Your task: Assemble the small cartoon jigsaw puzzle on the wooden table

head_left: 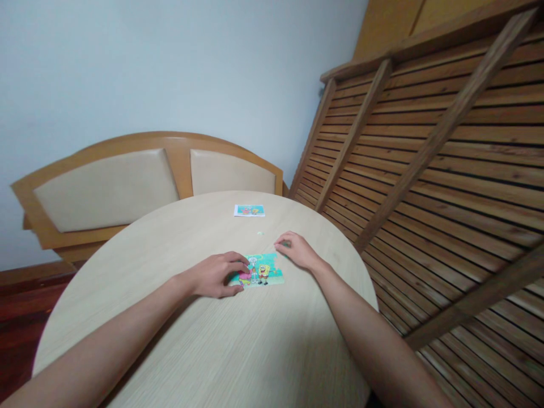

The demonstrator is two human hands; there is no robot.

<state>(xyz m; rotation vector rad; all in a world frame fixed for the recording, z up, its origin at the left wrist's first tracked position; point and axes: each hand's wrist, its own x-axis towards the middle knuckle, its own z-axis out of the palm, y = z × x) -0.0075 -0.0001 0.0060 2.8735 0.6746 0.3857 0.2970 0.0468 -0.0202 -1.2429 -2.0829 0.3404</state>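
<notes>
A jigsaw puzzle point(263, 274) with cartoon figures on a turquoise ground lies flat on the table, its upper right corner notched. My left hand point(219, 275) rests over its left side, fingers spread and touching the puzzle, covering part of the pink figure. Just above the puzzle's right corner is my right hand point(295, 249), thumb and fingertips pinched together. Between them shows a small greenish bit, which looks like a puzzle piece point(284, 243). Another loose puzzle piece point(260, 233) lies a little beyond the puzzle.
Farther back on the round wooden table point(178, 334) lies a picture card point(250, 211) with similar figures. A padded headboard point(114, 187) stands behind the table against the wall. A slatted wooden frame point(425, 170) leans along the right side, close to the table's edge.
</notes>
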